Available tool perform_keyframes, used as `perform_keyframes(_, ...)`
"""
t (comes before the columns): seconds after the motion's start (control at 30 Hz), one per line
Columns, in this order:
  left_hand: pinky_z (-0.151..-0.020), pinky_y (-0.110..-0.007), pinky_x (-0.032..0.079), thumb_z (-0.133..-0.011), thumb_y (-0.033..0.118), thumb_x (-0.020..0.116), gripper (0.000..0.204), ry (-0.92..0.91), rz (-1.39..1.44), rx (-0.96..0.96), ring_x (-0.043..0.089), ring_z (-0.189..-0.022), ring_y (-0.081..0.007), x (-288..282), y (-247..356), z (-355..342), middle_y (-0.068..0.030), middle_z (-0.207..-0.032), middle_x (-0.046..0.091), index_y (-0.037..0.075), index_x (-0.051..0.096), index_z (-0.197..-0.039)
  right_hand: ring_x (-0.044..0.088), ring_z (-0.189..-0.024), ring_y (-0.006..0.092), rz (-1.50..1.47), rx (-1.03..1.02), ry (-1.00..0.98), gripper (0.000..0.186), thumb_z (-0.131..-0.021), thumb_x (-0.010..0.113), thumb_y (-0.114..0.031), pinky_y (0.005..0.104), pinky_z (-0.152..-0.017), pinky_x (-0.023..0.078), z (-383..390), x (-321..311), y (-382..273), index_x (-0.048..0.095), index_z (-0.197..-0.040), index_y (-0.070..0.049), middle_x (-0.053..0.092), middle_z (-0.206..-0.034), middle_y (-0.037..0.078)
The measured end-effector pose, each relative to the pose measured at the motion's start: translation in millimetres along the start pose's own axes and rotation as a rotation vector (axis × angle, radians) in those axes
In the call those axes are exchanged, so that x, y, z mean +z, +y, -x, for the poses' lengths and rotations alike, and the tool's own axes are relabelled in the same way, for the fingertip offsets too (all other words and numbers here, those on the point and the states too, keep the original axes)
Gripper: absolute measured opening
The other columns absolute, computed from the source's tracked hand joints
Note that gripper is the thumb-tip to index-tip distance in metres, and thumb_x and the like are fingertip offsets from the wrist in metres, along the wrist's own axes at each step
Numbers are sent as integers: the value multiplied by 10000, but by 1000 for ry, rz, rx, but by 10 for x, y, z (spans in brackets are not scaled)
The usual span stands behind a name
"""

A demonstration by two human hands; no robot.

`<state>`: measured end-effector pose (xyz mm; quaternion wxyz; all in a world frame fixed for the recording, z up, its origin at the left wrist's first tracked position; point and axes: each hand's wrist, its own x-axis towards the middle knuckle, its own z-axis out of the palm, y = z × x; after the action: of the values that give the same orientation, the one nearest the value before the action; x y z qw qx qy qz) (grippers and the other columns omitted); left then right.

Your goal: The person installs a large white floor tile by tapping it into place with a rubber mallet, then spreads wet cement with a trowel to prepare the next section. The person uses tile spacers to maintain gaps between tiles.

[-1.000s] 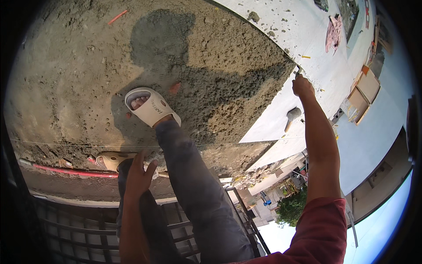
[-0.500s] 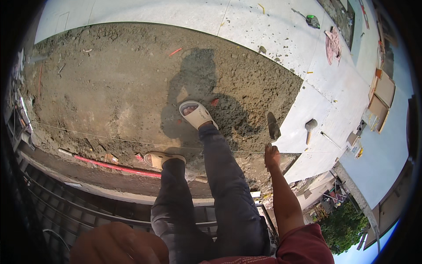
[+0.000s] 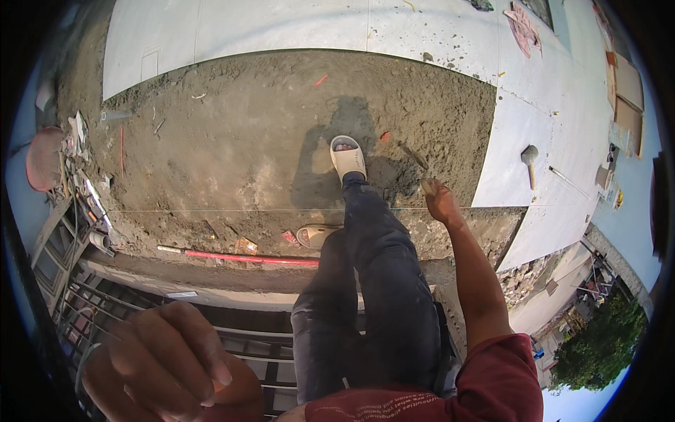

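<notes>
My right hand (image 3: 441, 202) is closed round the handle of a trowel (image 3: 415, 156). The trowel's narrow blade is low over the rough wet mortar (image 3: 453, 133), beside my forward foot; whether it touches cannot be made out. My left hand (image 3: 158, 362) is large and close at the lower left, with its fingers curled. Its palm is turned away, so anything inside it is hidden. A thin string line (image 3: 274, 209) runs across the mortar bed near my right hand. My feet, in beige slides (image 3: 348, 163), stand on the mortar.
Large pale tiles (image 3: 281, 27) border the bed at the far side and right. On the right tiles lie a mallet (image 3: 529, 165) and a pink cloth (image 3: 522, 29). A red pole (image 3: 246, 259) lies along the near edge, above metal railings (image 3: 274, 352).
My right hand has drawn the trowel from the tile's edge leftward over the mortar. The view has shifted, and my left hand has risen further into it.
</notes>
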<state>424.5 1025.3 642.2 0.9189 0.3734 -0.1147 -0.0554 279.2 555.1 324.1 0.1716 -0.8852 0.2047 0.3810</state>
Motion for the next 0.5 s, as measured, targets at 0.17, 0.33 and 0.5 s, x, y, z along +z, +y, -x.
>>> perform_keyframes(0.17,-744,-323,467,-964,392,616,438,220,-907,-716,551,-778,-148,-576,-796,182,-36,-862,582,-6,631,-1146,656,-1048,383,204,76,-26,425,-914,507,-162,475,-897,538,-423,-101,-684,549,-1333,-110,603,-1239,219)
perform_keyframes(0.33,-773,-396,503,-930,310,662,428,11,-1290,-1210,621,-847,-261,-1085,-1284,407,-125,-970,629,5,604,-1225,662,-1065,347,349,116,-330,368,-912,503,-121,434,-903,546,-867,-282,-1052,604,-1266,-121,648,-1185,185)
perform_keyframes(0.5,-827,-477,489,-910,279,653,454,-234,-1378,-1313,605,-941,-368,-1189,-1053,481,-206,-1022,600,7,563,-1263,652,-1092,353,169,245,-209,364,-903,518,-96,455,-905,539,-588,-301,-918,621,-1250,-136,636,-1213,167)
